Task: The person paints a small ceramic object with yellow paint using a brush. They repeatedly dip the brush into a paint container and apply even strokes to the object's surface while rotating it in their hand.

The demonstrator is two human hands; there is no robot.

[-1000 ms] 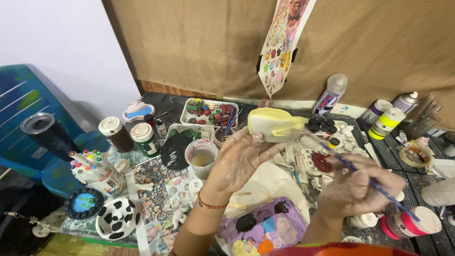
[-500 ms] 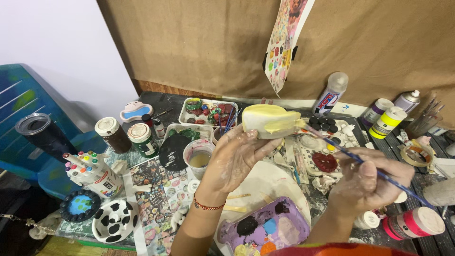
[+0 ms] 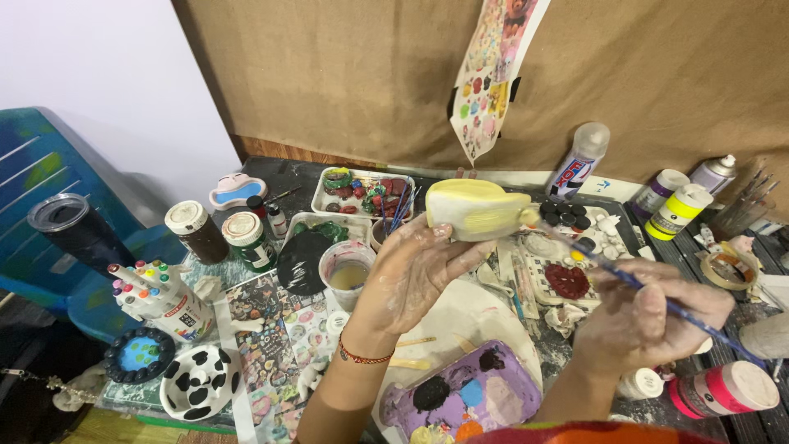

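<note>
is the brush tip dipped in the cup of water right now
No, the paintbrush tip touches the yellow clay piece held up by the left hand.

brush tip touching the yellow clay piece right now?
Touching. The head view shows the paintbrush in the right hand, its tip meeting the right end of the yellow clay piece held by the left hand.

Open air above table centre around raised left hand (image 3: 415, 275). Water cup (image 3: 347, 274), 2 jars (image 3: 222, 234), purple palette (image 3: 468, 395) crowd below.
</note>
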